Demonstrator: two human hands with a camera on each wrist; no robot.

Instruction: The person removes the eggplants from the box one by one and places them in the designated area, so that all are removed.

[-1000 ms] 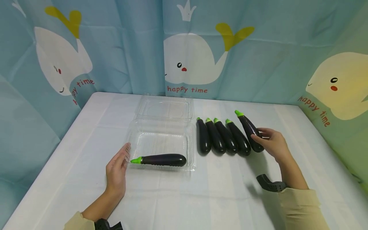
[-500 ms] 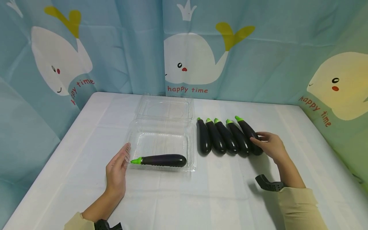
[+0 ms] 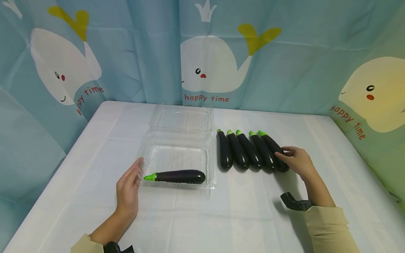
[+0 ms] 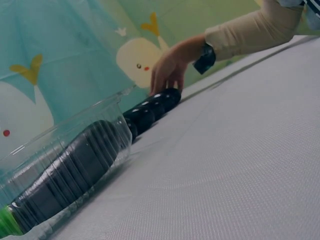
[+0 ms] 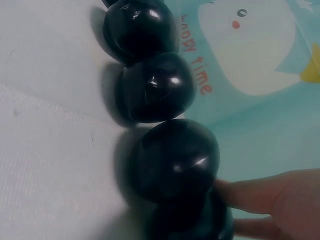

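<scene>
In the head view, my right hand point(image 3: 300, 163) pinches the blunt end of the rightmost eggplant point(image 3: 270, 143), a dark one with a green stem end. It lies against several like eggplants point(image 3: 242, 152) in a slanted row. My left hand point(image 3: 127, 192) has its fairly straight fingers against the left wall of a clear plastic clamshell box point(image 3: 211, 160). Inside, along the box's near side, one eggplant point(image 3: 181, 176) lies crosswise, stem to the left. The right wrist view shows a finger and thumb beside the held eggplant point(image 5: 190, 222), at the bottom of that frame.
The box's lid point(image 3: 181, 119) is folded back flat toward the rear. A white cloth point(image 3: 202, 225) covers the table. Behind it hangs a blue curtain point(image 3: 152, 52) printed with whales, reaching round to both sides.
My right hand has lowered the rightmost eggplant beside the row, shifting it slightly left and toward me, still holding it. My left hand and the box have stayed in place.
</scene>
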